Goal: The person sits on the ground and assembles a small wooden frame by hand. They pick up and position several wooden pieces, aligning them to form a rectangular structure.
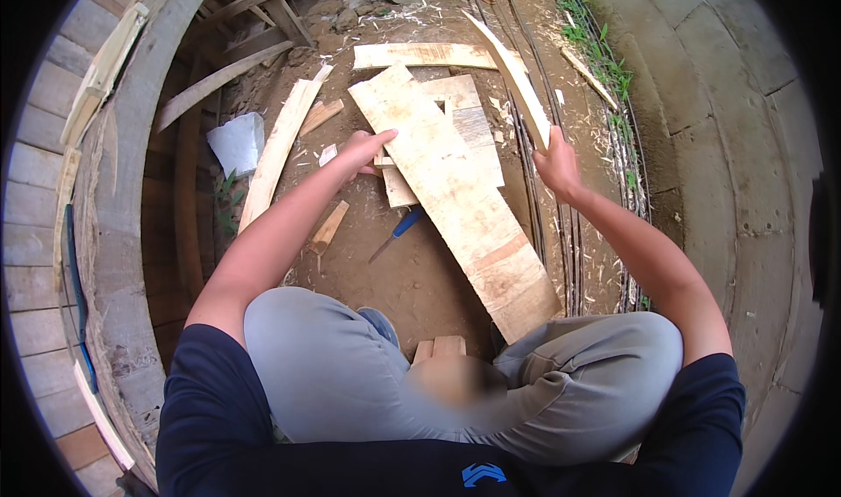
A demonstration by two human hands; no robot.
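Note:
A wide pale wooden board (pixel 464 190) slants from upper left down to my right knee. My left hand (pixel 363 152) grips its left edge, thumb on top and fingers partly hidden underneath. Out to the right, my right hand (pixel 557 164) is closed around the lower end of a long, narrow wooden slat (pixel 512 72), which curves up and away. Beneath the board lies a shorter wooden piece (pixel 473 129) with a rectangular cutout. A tool with a blue handle (pixel 406 223) and a thin shaft rests on the dirt below them.
Another plank (pixel 420 55) lies crosswise behind. A long strip (pixel 282 151) and a white slab (pixel 237 144) are at left, near a small wooden peg (pixel 329 227). Dark rods (pixel 561 234) run along the right, beside a block wall (pixel 727 146). A thick timber (pixel 114 234) bounds the left.

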